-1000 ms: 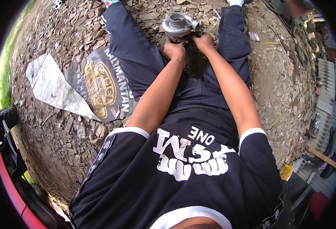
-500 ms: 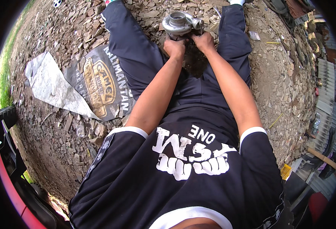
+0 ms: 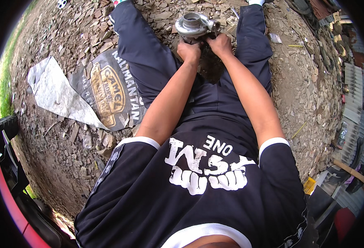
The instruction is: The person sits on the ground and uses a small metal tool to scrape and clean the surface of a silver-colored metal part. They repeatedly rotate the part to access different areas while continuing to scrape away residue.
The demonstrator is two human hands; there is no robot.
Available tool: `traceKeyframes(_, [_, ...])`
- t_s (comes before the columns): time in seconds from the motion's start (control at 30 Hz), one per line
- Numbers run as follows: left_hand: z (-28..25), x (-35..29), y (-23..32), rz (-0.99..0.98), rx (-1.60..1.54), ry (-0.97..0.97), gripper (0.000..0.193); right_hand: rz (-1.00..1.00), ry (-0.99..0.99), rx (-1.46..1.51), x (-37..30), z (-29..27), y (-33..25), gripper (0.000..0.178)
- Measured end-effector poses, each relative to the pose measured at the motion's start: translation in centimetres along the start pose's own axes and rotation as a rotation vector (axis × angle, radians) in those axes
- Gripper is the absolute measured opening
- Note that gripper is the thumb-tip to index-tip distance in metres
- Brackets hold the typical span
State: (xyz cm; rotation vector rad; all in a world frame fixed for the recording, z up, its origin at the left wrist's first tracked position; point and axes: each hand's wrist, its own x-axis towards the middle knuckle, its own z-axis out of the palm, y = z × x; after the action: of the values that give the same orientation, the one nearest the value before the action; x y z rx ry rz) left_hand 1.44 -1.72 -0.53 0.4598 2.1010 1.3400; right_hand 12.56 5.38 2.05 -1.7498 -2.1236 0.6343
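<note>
A silver metal turbocharger (image 3: 190, 28) with a round open inlet on top stands between my lower legs, over the stony ground. My left hand (image 3: 189, 50) grips its near side, fingers curled beneath the housing. Close beside it on the right, my right hand (image 3: 220, 44) is closed on the near right part, below the side outlet. Both forearms reach forward from my body. The fingertips and the underside of the turbocharger are hidden from view.
Broken stone chips cover the ground (image 3: 305, 91). Left of my leg lies a dark printed banner (image 3: 118, 89) with its pale side (image 3: 58, 89) folded over. A red vehicle part (image 3: 10, 194) and a tyre (image 3: 5, 127) stand far left. Corrugated metal sheets (image 3: 352, 93) line the right.
Almost nothing differs. The turbocharger has shifted very slightly to the left, and both hands keep the same hold on it.
</note>
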Motion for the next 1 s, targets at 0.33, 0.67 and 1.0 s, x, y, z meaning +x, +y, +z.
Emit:
traceKeyframes(0.33, [-0.4,-0.7,0.6,0.02,0.076,0.019,0.065,-0.062,0.06,0.129,0.6,1.4,1.7,0.062])
traceKeyframes(0.67, [-0.2,-0.4,0.3,-0.006,-0.003,0.004,0.063,-0.007,-0.031,0.097,1.3,1.5,2.5,0.059])
traceKeyframes(1.0, [0.2,0.4,-0.5,0.098,0.071,0.015,0.085,-0.071,-0.037,0.073,0.8,0.3,1.7,0.056])
